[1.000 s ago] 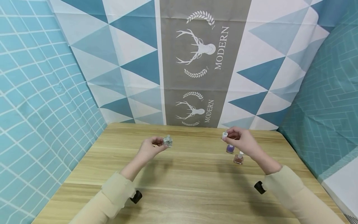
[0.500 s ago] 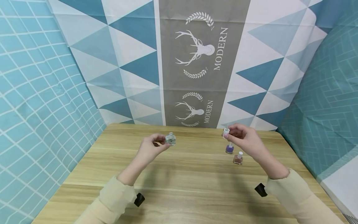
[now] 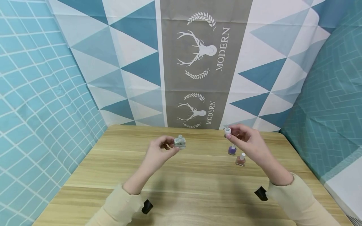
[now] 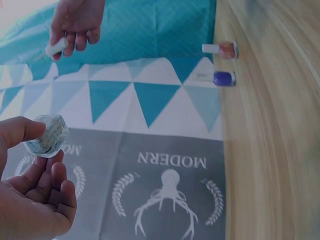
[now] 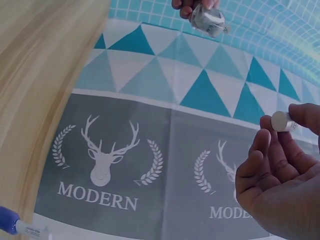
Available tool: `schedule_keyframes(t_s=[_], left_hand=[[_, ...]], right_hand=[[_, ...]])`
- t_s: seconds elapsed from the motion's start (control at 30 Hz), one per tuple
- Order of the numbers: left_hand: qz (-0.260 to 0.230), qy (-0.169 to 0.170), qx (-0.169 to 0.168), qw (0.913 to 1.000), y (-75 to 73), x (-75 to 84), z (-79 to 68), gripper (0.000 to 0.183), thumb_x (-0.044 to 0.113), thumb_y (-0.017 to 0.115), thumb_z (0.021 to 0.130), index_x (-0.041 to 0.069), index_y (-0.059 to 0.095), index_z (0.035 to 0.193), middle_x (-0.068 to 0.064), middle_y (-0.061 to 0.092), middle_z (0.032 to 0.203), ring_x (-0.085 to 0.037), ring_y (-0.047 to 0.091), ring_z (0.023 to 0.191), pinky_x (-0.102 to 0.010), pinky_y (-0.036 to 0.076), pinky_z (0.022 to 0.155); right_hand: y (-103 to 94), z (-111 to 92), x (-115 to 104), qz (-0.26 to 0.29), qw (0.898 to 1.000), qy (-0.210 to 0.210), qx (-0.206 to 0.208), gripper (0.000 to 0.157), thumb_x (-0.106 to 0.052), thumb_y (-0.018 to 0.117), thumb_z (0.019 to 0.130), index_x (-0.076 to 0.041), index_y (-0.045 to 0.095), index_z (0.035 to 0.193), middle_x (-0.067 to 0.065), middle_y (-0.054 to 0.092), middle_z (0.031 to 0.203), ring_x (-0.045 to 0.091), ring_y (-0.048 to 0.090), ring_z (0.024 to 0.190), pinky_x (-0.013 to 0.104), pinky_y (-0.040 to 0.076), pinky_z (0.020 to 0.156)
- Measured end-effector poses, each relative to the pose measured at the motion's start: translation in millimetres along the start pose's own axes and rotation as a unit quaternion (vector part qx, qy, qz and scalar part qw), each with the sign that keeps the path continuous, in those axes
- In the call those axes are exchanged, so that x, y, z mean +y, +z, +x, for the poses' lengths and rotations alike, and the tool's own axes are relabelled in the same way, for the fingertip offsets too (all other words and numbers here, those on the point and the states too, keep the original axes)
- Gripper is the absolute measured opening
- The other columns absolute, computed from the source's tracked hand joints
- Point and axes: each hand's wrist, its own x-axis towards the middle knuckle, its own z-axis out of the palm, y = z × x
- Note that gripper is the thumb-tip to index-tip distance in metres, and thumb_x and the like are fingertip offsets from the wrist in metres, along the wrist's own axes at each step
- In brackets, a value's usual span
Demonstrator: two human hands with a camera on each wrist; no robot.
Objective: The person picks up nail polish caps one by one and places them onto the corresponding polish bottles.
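Note:
My left hand [image 3: 159, 153] pinches a small clear nail polish bottle [image 3: 180, 142] with pale glittery contents, held above the table, its neck uncapped and pointing up. In the left wrist view, thumb and fingertips grip the bottle [image 4: 49, 136] by its sides. Across from it, my right hand [image 3: 249, 141] pinches the white nail polish cap [image 3: 227, 131]; its thin brush [image 4: 39, 57] shows in the left wrist view. The cap and bottle are apart. Below the right hand, a purple nail polish bottle [image 3: 232, 150] and a pinkish-brown one [image 3: 240, 161] stand on the table with white caps on.
The wood-grain table [image 3: 192, 194] reaches back to a patterned cloth wall [image 3: 195, 62] with deer prints. Blue tile-patterned cloth [image 3: 36, 94] hangs at the left, teal cloth [image 3: 328, 100] at the right. A black wrist device [image 3: 147, 207] hangs under the left sleeve.
My left hand has moved right with the clear bottle, closer to the cap. The right hand has lifted slightly and tilted the cap. Both standing bottles stay put.

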Motion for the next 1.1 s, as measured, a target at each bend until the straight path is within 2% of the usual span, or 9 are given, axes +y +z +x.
schedule_keyframes(t_s=[0.27, 0.5, 0.67, 0.8, 1.0, 1.1], left_hand=[[-0.024, 0.032, 0.009, 0.9992, 14.9, 12.6, -6.3, 0.024, 0.014, 0.073, 0.071, 0.012, 0.064, 0.093, 0.001, 0.062, 0.081, -0.013, 0.055, 0.076, -0.028, 0.046, 0.070], [-0.052, 0.058, 0.004, 0.9970, 29.8, 21.1, -10.8, 0.024, 0.012, 0.074, 0.070, 0.014, 0.065, 0.092, 0.002, 0.063, 0.081, -0.014, 0.055, 0.076, -0.028, 0.046, 0.069], [-0.064, 0.072, -0.002, 0.9953, 40.7, 20.8, -13.7, 0.023, 0.010, 0.073, 0.069, 0.013, 0.065, 0.091, 0.001, 0.063, 0.079, -0.018, 0.056, 0.076, -0.028, 0.046, 0.069], [-0.071, 0.083, -0.001, 0.9940, 48.8, 16.6, -14.8, 0.023, 0.009, 0.073, 0.069, 0.012, 0.065, 0.090, 0.001, 0.063, 0.078, -0.025, 0.056, 0.076, -0.026, 0.045, 0.068], [-0.061, 0.074, -0.011, 0.9953, 59.9, 10.7, -16.8, 0.023, 0.010, 0.074, 0.069, 0.012, 0.065, 0.091, 0.001, 0.063, 0.080, -0.021, 0.057, 0.078, -0.026, 0.045, 0.069], [-0.064, 0.064, -0.019, 0.9957, 61.8, 17.6, -21.0, 0.023, 0.006, 0.072, 0.070, 0.007, 0.064, 0.092, -0.003, 0.063, 0.081, -0.024, 0.056, 0.079, -0.026, 0.045, 0.070]], right_hand=[[3.3, -4, -10, 0.017, 1.000, -0.001, 0.005, 0.032, -0.023, 0.063, 0.082, -0.014, 0.055, 0.113, 0.001, 0.063, 0.088, 0.014, 0.057, 0.072, 0.022, 0.047, 0.062], [6.9, -7, -14, 0.054, 0.998, -0.029, 0.022, 0.024, -0.012, 0.066, 0.080, -0.009, 0.052, 0.099, 0.001, 0.063, 0.077, 0.017, 0.056, 0.066, 0.024, 0.044, 0.056], [8.0, -9, -14, 0.057, 0.996, -0.067, 0.020, 0.020, -0.008, 0.065, 0.080, -0.008, 0.052, 0.096, 0.001, 0.063, 0.074, 0.015, 0.055, 0.063, 0.023, 0.043, 0.055], [9.3, -10, -12, 0.051, 0.995, -0.077, 0.023, 0.019, -0.008, 0.065, 0.080, -0.010, 0.053, 0.095, 0.000, 0.063, 0.074, 0.014, 0.055, 0.061, 0.024, 0.042, 0.053], [12.6, -12, -10, 0.044, 0.996, -0.066, 0.032, 0.021, -0.008, 0.065, 0.079, -0.010, 0.054, 0.097, 0.003, 0.062, 0.075, 0.014, 0.053, 0.063, 0.024, 0.042, 0.054], [14.4, -13, -7, 0.039, 0.997, -0.057, 0.034, 0.022, -0.007, 0.065, 0.079, -0.010, 0.055, 0.098, 0.003, 0.061, 0.076, 0.014, 0.053, 0.064, 0.023, 0.043, 0.055]])
